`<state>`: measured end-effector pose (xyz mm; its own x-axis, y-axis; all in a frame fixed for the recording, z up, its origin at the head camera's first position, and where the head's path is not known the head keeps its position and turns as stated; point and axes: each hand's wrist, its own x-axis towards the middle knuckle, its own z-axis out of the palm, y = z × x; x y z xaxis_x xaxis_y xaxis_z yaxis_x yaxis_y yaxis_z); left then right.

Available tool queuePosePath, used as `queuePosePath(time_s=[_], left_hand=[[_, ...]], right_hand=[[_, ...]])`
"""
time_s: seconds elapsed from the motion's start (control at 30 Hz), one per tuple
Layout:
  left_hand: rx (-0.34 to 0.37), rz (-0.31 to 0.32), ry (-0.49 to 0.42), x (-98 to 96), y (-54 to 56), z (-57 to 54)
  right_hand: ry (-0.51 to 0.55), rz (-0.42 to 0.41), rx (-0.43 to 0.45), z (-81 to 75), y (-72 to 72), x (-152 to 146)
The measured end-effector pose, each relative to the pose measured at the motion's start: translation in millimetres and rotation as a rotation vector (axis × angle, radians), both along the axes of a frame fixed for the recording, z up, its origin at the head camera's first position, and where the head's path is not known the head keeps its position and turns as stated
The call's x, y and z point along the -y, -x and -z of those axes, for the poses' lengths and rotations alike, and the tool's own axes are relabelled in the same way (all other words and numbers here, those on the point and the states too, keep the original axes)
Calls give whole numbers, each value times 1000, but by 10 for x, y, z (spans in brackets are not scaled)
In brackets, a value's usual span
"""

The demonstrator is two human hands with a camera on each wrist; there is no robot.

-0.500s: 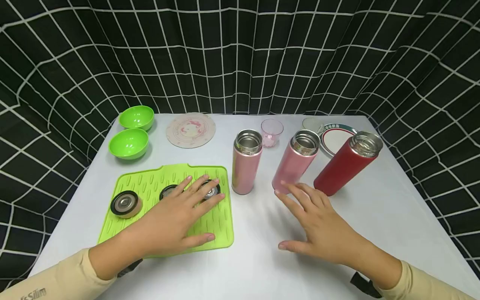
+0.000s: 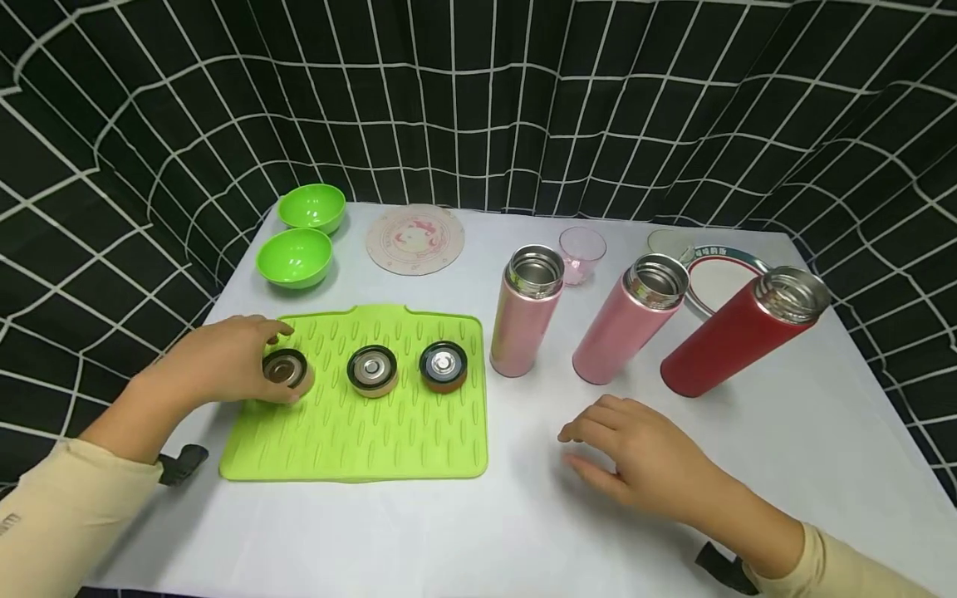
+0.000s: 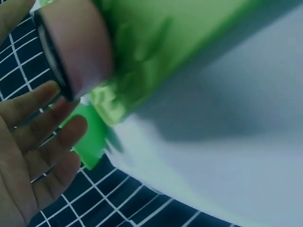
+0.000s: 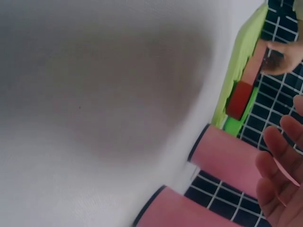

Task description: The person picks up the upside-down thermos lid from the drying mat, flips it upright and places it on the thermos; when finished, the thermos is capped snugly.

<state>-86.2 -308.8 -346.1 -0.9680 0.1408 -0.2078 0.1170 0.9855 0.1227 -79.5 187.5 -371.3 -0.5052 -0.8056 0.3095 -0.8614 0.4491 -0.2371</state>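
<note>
On the green mat [image 2: 336, 453], three lids lie with undersides up. Around the leftmost, a pink lid [image 3: 85, 47], my left hand [image 2: 217, 361] has fingers on the far side and thumb on the near side. In the left wrist view its spread fingers [image 3: 40, 109] come right up to the black rim. A second pink lid [image 2: 372, 370] sits mid-mat, and a red lid [image 2: 444, 367] lies to its right. My right hand [image 2: 635, 453], loosely bent and holding nothing, is over the white table in front of the uncapped pink bottles.
Two pink bottles [image 2: 523, 324] [image 2: 620, 332] and a red bottle [image 2: 733, 340] stand uncapped at right. Behind them are a pink glass [image 2: 581, 249], a clear glass [image 2: 668, 242] and a rimmed plate [image 2: 718, 282]. Green bowls [image 2: 295, 259] and a round pink mat [image 2: 396, 256] are at back left.
My left hand has moved left from above the middle and right lids to the leftmost lid. The right hand has drawn back from the middle bottle, its fingers more bent. The head view has shifted.
</note>
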Motion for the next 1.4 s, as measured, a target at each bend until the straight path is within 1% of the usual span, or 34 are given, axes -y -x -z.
queuePosePath(time_s=[0.1, 0.2, 0.3, 0.37, 0.43, 0.47, 0.57, 0.63, 0.67, 0.7, 0.73, 0.83, 0.87, 0.9, 0.93, 0.97, 1.0, 1.07, 1.1, 1.13, 1.17, 1.2, 1.23, 1.3, 1.33, 1.37, 1.4], left_hand=[[38, 0, -54, 57, 3, 113], [31, -9, -81, 78, -12, 164], [-10, -1, -71, 55, -18, 122], [-58, 27, -54, -11, -24, 43], [-116, 75, -43, -145, -41, -59], [-156, 112, -45, -237, -58, -113], [-247, 239, -57, -601, -110, -278], [-285, 340, -57, -881, -145, -370], [-298, 393, -60, -1020, -157, -404], [-296, 441, -57, -1158, -165, -438], [-290, 487, -50, -1290, -171, -470], [-277, 617, -45, -1649, -159, -512], [-276, 653, -44, -1743, -151, -513], [-274, 681, -41, -1825, -145, -514], [-277, 703, -42, -1898, -134, -510], [-283, 719, -44, -1959, -123, -503], [-288, 730, -42, -2009, -116, -499], [-306, 733, -50, -2055, -109, -494], [-307, 714, -60, -2069, -107, -493], [-308, 685, -79, -2075, -105, -489], [-299, 643, -112, -2073, -104, -484], [-283, 590, -152, -2064, -106, -478], [-257, 526, -201, -2050, -112, -473], [-190, 405, -340, -2019, -122, -455], [-150, 357, -428, -2000, -134, -444], [-111, 325, -523, -1986, -145, -432], [-81, 303, -609, -1977, -154, -417]], right_hand=[[-7, -5, 7, 28, -10, 2], [-8, -11, 21, 44, 0, 14], [1, -15, 37, 45, 34, 38], [31, -24, 42, 42, 63, 63], [70, -33, 43, 29, 78, 107], [89, -38, 41, 20, 77, 137], [134, -42, 51, -21, 49, 275], [146, -23, 114, -54, 11, 391], [150, -6, 185, -70, -8, 452], [160, 11, 292, -89, -25, 516], [174, 29, 434, -105, -37, 575], [288, 71, 949, -131, -41, 739], [333, 92, 1096, -135, -35, 783], [375, 108, 1212, -131, -26, 819], [407, 120, 1291, -120, -15, 842], [435, 124, 1335, -107, -4, 859], [456, 133, 1352, -98, 4, 870], [480, 161, 1316, -77, 12, 862], [492, 173, 1273, -67, 15, 851], [500, 185, 1194, -63, 15, 835], [512, 174, 1093, -65, 15, 815], [524, 153, 957, -69, 17, 792], [535, 118, 789, -75, 24, 768], [562, 34, 400, -103, 46, 724], [573, -8, 200, -125, 60, 714], [585, -60, 25, -149, 78, 710], [598, -104, -129, -175, 96, 710]])
